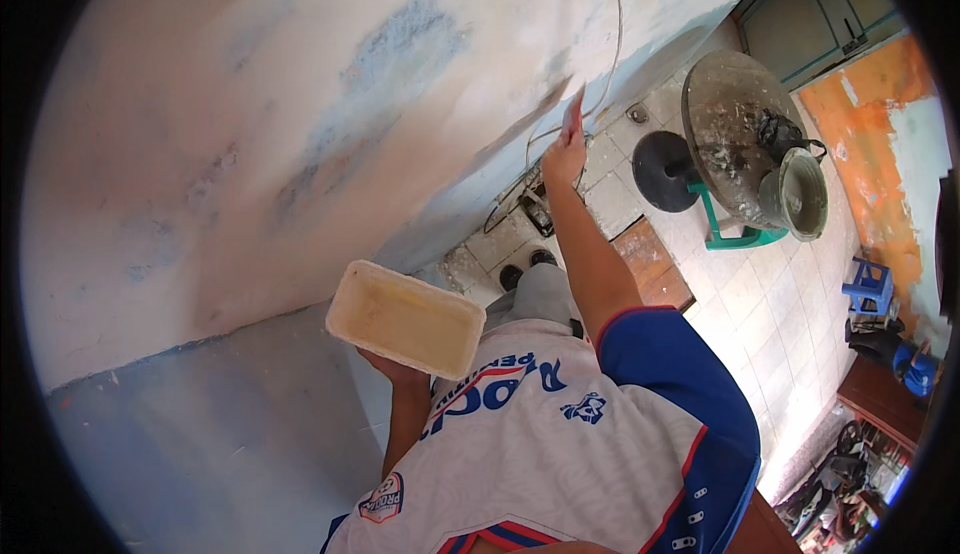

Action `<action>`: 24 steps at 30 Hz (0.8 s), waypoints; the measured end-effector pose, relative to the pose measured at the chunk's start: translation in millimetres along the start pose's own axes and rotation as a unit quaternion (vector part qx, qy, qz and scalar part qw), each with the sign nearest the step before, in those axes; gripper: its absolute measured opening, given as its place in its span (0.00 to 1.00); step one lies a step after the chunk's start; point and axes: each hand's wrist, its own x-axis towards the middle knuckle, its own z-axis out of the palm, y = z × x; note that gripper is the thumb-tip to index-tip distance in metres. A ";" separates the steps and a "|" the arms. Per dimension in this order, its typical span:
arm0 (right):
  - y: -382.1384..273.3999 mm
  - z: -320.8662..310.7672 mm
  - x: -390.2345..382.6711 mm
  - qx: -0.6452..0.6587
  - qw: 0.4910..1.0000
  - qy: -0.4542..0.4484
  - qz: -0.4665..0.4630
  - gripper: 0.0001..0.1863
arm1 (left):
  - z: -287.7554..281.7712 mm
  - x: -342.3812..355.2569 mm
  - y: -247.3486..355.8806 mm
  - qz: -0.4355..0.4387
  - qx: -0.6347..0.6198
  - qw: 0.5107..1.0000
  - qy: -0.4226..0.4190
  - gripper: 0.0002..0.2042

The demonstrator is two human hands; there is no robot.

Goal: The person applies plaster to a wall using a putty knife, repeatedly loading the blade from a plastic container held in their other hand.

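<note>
My left hand holds a pale rectangular plastic tub from below, most of the fingers hidden behind it; a thin cream residue coats its inside. My right hand is stretched forward, closed round the handle of a flat scraper, whose blade is raised near the patchy white and pale blue wall. I cannot tell whether the blade touches it. A pale cable hangs down the wall just beyond that hand.
A stained round table, black bag and basin stand right, with a black disc and green stool. Farther are a blue stool, orange wall and clutter. A wooden board lies on floor tiles.
</note>
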 end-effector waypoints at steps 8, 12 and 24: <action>-8.9 1.4 -87.5 -0.048 0.981 -0.170 0.076 0.27 | 18.5 3.5 3.8 -0.006 -0.035 0.998 0.059 0.32; -2.0 -15.5 -41.5 -0.007 0.995 -0.093 0.038 0.27 | -0.5 4.4 8.9 0.006 0.003 1.000 0.027 0.32; 7.7 -8.8 -81.0 0.069 0.981 -0.164 0.078 0.28 | 28.2 21.2 4.2 -0.006 -0.037 0.999 0.003 0.33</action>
